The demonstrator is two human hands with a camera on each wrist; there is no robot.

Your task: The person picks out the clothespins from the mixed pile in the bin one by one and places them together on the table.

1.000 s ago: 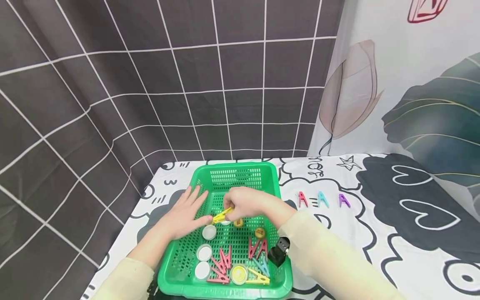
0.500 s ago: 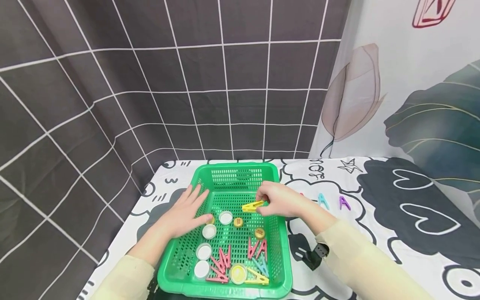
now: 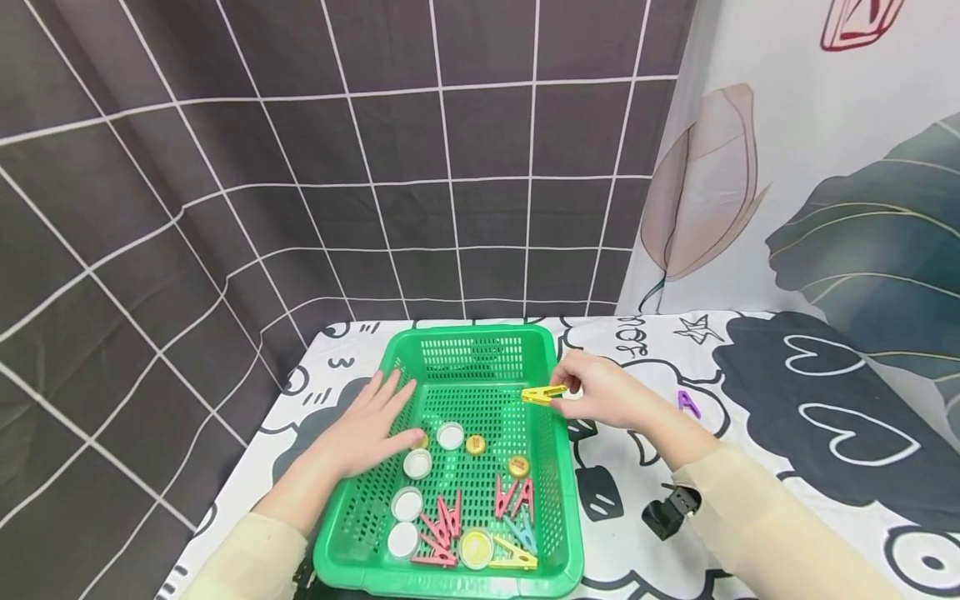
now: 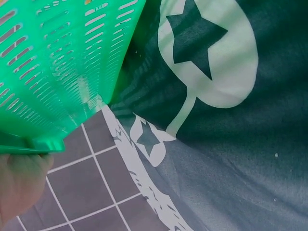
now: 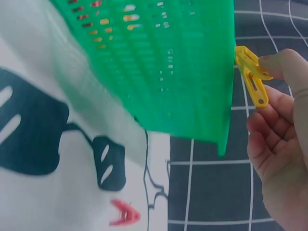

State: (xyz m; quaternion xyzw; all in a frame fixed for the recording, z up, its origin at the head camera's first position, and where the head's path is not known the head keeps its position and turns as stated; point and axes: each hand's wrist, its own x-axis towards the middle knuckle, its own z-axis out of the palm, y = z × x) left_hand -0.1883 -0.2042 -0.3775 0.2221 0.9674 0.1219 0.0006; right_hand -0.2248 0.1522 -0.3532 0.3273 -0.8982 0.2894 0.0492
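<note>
Nearest me, the front of the basket (image 3: 450,582) is holding a yellow lid (image 3: 476,549), with a loose yellow peg (image 3: 514,558) lying just beside it, a blue peg (image 3: 524,534) just beyond that, and a red cluster of pegs (image 3: 447,517) sprawling to the lid's left. Another red pair (image 3: 514,497) is lying near the right wall. White lids (image 3: 407,504) are lining the left side, and gold caps (image 3: 518,467) are sitting farther in, one showing only partly past the left thumb.

The left hand (image 3: 367,429) is lying over the left rim, seemingly touching it; its grip is holding nothing, the fingers staying straight and apart. At the right rim, the right hand (image 3: 600,390) is pinching the held peg (image 3: 538,395), a yellow one, its grip clamping the legs between thumb and fingers while the nose is pointing in over the basket. Whether the peg is touching the rim, I am not managing to tell.

Beyond, on the bench (image 3: 615,542), a purple peg (image 3: 687,404) is lying well apart from the basket, and the right wrist view is showing a red peg (image 5: 126,214) there too. A checked curtain (image 3: 450,208) is hanging behind.

I am judging the peg work to be partway: two pegs are lying outside, one is being held between, and several are remaining inside.
</note>
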